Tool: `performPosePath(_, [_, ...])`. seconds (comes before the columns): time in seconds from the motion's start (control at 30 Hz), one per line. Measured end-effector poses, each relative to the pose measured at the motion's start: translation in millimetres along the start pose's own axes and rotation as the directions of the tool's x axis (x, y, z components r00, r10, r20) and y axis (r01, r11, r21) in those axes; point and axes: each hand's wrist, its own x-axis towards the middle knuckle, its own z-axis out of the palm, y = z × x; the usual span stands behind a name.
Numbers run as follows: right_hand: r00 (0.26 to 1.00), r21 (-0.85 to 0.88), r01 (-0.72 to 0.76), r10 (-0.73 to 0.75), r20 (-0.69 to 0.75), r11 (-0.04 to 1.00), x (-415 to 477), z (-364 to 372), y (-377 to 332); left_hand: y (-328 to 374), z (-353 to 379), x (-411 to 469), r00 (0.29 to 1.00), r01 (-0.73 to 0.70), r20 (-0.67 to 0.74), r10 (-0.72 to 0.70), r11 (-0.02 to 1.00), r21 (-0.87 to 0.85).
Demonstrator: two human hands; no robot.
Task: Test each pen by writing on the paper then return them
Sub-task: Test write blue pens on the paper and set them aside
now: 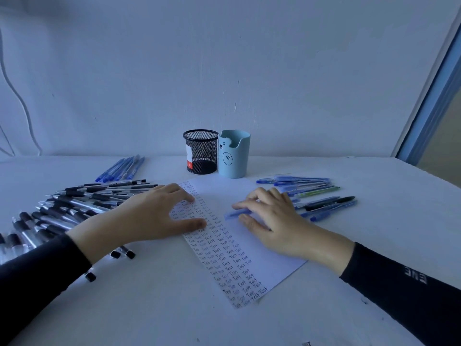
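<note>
Head | left hand (154, 217) flat on paper (277, 260) | right hand (273, 217) pinching blue pen (233, 213)

light: dim, even, cold blue cast | shadows: soft, faint beneath left hand (154, 216) and right hand (272, 217) | edges: wide-angle bowing, table (374, 176) rim curved | focus: centre sharp, blue pen (235, 213) slightly smeared

My left grip (154, 216) lies flat, fingers spread, on the left edge of the paper (274, 258), right over the columns of "Test" scribbles. My right grip (272, 216) has fingers and thumb curled round a blue pen (235, 213) lying on the sheet. There's a pile of black pens (74, 203) on the desk (149, 308) to the left and mixed pens (311, 193) to the right. The black mesh cup (200, 152) and bear cup (234, 153) stand side by side at the back.
</note>
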Motion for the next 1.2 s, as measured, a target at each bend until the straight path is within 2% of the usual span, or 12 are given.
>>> performPosePath(0.17, [0.999,0.166,-0.041,0.038,0.019,0.985,5,4,8,-3,3,2,1.0,-0.01,-0.016,0.01,1.0,0.01])
performPosePath(0.23, [0.994,0.222,-0.062,0.081,-0.075,0.973,10,-3,22,-4,3,3,1.0,-0.009,-0.009,0.009,1.0,0.001])
performPosePath(0.3, [0.972,0.13,-0.122,0.145,-0.187,0.984,13,-15,44,-5,3,3,1.0,-0.015,-0.006,0.015,1.0,-0.005])
performPosePath(0.47, [0.936,-0.097,-0.305,0.28,-0.212,0.947,6,-48,88,11,6,8,0.987,-0.108,-0.13,0.096,0.99,-0.093])
performPosePath(0.67, [0.959,-0.236,-0.271,0.24,-0.152,0.933,3,-50,96,42,22,24,0.962,-0.222,-0.208,0.179,0.954,-0.201])
performPosePath(0.8, [0.975,-0.33,-0.198,0.15,-0.166,0.923,4,-42,96,50,23,26,0.958,-0.193,-0.26,0.122,0.943,-0.269])
performPosePath(0.9, [0.969,-0.287,-0.119,0.047,-0.244,0.95,5,-35,95,47,4,21,0.97,-0.115,-0.244,0.018,0.915,-0.388])
performPosePath(0.97, [0.959,-0.199,-0.088,0.029,-0.28,0.976,7,-35,87,37,-11,22,0.98,-0.035,-0.167,-0.107,0.738,-0.674])
performPosePath(1.03, [0.958,-0.092,-0.059,0.03,-0.285,0.994,9,-36,77,22,-27,26,0.964,-0.005,-0.103,-0.245,0.37,-0.929])
performPosePath(1.07, [0.96,-0.045,-0.034,0.02,-0.28,0.998,9,-37,72,12,-34,29,0.943,-0.034,-0.109,-0.315,0.234,-0.972])
performPosePath(1.13, [0.966,-0.013,0.019,-0.021,-0.257,1.0,8,-36,60,-11,-47,37,0.869,-0.125,-0.169,-0.465,0.124,-0.984])
performPosePath(1.2, [0.965,-0.065,0.035,-0.05,-0.256,0.997,8,-32,50,-37,-58,47,0.775,-0.175,-0.221,-0.592,0.136,-0.975])
